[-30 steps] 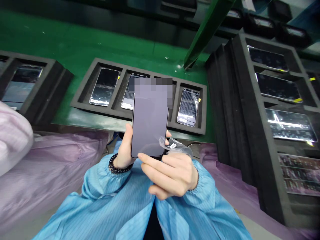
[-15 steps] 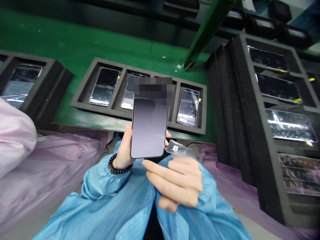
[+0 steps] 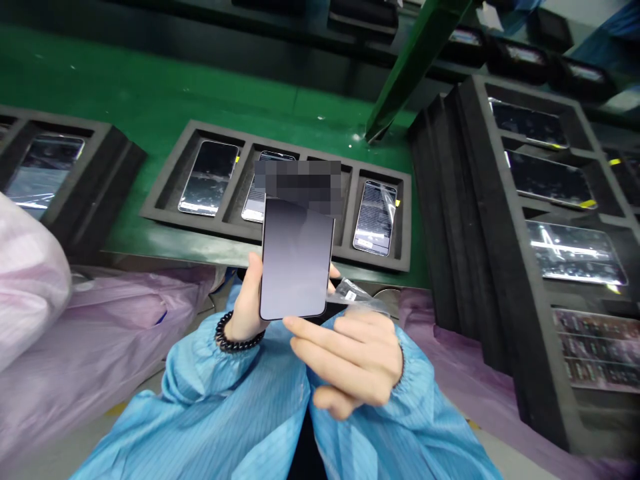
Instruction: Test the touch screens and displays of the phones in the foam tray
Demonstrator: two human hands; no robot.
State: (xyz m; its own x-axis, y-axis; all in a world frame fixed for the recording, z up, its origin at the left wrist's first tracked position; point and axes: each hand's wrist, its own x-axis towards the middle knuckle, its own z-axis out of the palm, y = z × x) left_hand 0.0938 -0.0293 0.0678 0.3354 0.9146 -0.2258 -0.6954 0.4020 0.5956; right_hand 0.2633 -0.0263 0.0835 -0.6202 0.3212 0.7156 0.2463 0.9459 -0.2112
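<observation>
My left hand (image 3: 247, 301), with a black coiled band at its wrist, grips a smartphone (image 3: 296, 260) by its sides. The phone is tilted up, with a grey screen facing me; its top part is blurred out by pixels. Close to the phone's bottom edge, my right hand (image 3: 350, 360) has its index and middle fingers stretched toward it. A crumpled clear plastic film (image 3: 356, 297) with a small white label sticks out behind the right hand's knuckles and seems pinched in it, though the grip is partly hidden.
A dark foam tray (image 3: 167, 172) with phones in its slots lies on the green table (image 3: 160, 93) ahead. Stacked foam trays (image 3: 475, 267) rise at the right, another stack (image 3: 107, 180) at the left. A green post (image 3: 400, 80) stands behind. Pink sleeves (image 3: 30, 280) are at the left.
The view has shifted slightly. Both hands, the phone and the plastic film keep nearly the same pose.
</observation>
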